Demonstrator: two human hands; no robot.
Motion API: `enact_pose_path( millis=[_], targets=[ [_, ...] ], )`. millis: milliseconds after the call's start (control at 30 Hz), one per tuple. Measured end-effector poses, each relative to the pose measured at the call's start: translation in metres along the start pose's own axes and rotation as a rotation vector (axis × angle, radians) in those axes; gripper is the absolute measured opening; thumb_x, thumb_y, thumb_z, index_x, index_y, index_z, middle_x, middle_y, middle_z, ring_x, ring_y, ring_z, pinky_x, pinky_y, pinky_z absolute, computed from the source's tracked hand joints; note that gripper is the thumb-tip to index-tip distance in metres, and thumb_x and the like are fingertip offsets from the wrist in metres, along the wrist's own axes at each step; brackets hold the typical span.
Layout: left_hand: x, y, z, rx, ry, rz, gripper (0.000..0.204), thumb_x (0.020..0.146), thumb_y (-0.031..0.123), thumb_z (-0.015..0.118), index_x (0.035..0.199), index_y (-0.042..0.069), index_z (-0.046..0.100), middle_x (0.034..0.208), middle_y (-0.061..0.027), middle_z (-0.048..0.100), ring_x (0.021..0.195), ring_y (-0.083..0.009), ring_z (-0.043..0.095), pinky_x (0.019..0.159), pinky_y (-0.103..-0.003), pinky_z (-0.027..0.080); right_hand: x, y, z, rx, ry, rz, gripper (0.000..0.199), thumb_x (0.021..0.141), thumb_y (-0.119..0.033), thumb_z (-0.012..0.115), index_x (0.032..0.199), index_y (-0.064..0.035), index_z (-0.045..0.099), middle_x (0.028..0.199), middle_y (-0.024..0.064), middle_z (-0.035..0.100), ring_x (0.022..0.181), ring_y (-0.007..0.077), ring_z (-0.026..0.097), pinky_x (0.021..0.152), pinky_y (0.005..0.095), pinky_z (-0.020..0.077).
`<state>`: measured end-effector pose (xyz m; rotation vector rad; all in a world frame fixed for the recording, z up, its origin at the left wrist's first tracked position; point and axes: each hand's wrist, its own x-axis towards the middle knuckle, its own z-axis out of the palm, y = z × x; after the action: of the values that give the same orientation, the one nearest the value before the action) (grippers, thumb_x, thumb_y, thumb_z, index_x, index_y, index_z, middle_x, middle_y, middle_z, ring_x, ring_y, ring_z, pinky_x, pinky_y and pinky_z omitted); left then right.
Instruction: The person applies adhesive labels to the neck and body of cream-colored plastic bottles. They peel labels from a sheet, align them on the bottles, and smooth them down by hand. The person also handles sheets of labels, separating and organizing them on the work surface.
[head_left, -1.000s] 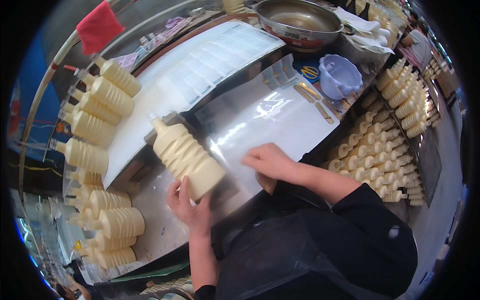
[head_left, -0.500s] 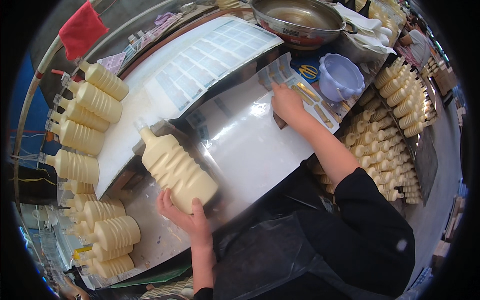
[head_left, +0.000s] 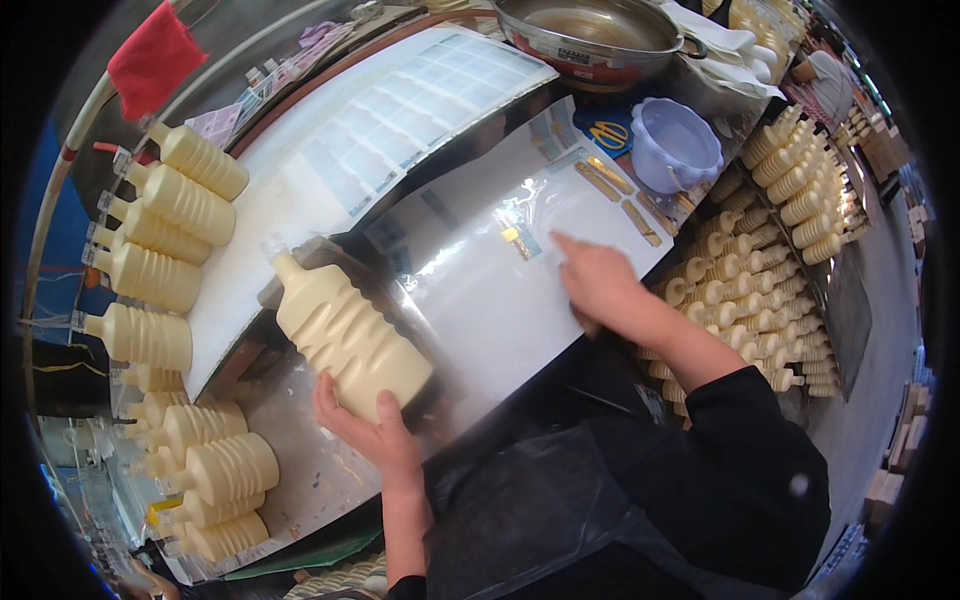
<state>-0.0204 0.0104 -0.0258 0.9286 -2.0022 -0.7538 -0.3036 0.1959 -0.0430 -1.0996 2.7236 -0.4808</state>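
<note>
My left hand (head_left: 372, 432) is wrapped round the base of a cream ribbed bottle (head_left: 350, 335), which lies tilted with its neck on a dark rest. Over a glossy white sheet (head_left: 470, 320) hovers my right hand (head_left: 600, 285), its index finger stretched out and the other fingers curled. A brown flat piece (head_left: 590, 326) shows under that palm, mostly hidden. Just left of the fingertip, a small clear decal (head_left: 520, 236) with gold and teal print lies on the sheet. More gold decals (head_left: 612, 190) sit at the sheet's right end.
Several cream bottles (head_left: 185, 200) line the left side. Behind the sheet lies a white board (head_left: 270, 215) with pale blue decal sheets (head_left: 420, 110). A lilac bucket (head_left: 675, 150), yellow-handled scissors (head_left: 608, 135) and a metal basin (head_left: 590, 45) stand farther back. Stacked bottles (head_left: 740, 290) fill the right.
My right hand has moved from the decals at the far end down toward me. A gold and teal decal now lies on the sheet's middle. The left hand keeps the bottle.
</note>
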Motion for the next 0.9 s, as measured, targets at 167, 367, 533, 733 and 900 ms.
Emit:
enact_pose_path(
  millis=[167, 367, 533, 733, 900],
  targets=[
    [-0.004, 0.000, -0.004, 0.002, -0.032, -0.010, 0.076, 0.093, 0.037, 0.061, 0.150, -0.003, 0.030, 0.150, -0.0226, 0.030, 0.140, -0.0377, 0.031, 0.118, -0.050, 0.024, -0.003, 0.079, -0.029, -0.200, 0.294, 0.166, 0.032, 0.087, -0.010, 0.057, 0.116, -0.0034, 0.067, 0.097, 0.0211, 0.069, 0.085, 0.0405, 0.068, 0.075, 0.0505, 0.0552],
    [-0.012, 0.003, -0.005, 0.016, -0.048, -0.013, 0.074, 0.094, 0.031, 0.061, 0.151, -0.003, 0.028, 0.151, -0.0229, 0.028, 0.141, -0.0374, 0.031, 0.118, -0.051, 0.025, -0.055, 0.108, -0.018, -0.330, 0.213, 0.236, 0.034, 0.085, -0.005, 0.058, 0.118, -0.0042, 0.064, 0.099, 0.0179, 0.062, 0.082, 0.0393, 0.066, 0.070, 0.0502, 0.0553],
    [-0.011, 0.010, -0.006, 0.011, -0.036, -0.032, 0.069, 0.093, 0.021, 0.060, 0.151, -0.002, 0.029, 0.151, -0.0220, 0.029, 0.140, -0.0362, 0.033, 0.119, -0.050, 0.025, -0.077, 0.105, -0.024, -0.194, 0.307, 0.039, 0.038, 0.083, -0.003, 0.063, 0.121, -0.0056, 0.062, 0.105, 0.0153, 0.059, 0.082, 0.0365, 0.068, 0.069, 0.0466, 0.0569],
    [-0.009, 0.021, -0.010, 0.027, 0.030, 0.036, 0.063, 0.093, 0.014, 0.059, 0.148, -0.002, 0.034, 0.151, -0.0204, 0.030, 0.140, -0.0347, 0.034, 0.120, -0.048, 0.025, -0.065, 0.133, -0.017, -0.206, 0.434, -0.170, 0.038, 0.079, 0.002, 0.063, 0.116, -0.0077, 0.064, 0.118, 0.0073, 0.064, 0.083, 0.0290, 0.069, 0.070, 0.0409, 0.0565],
    [-0.014, 0.028, -0.018, 0.040, 0.083, 0.086, 0.057, 0.093, 0.013, 0.059, 0.144, -0.002, 0.038, 0.151, -0.0196, 0.032, 0.141, -0.0339, 0.034, 0.119, -0.047, 0.025, -0.060, 0.163, -0.014, -0.201, 0.526, -0.314, 0.025, 0.082, -0.004, 0.069, 0.106, -0.0080, 0.068, 0.108, 0.0049, 0.069, 0.083, 0.0264, 0.070, 0.069, 0.0367, 0.0576]
  ],
)
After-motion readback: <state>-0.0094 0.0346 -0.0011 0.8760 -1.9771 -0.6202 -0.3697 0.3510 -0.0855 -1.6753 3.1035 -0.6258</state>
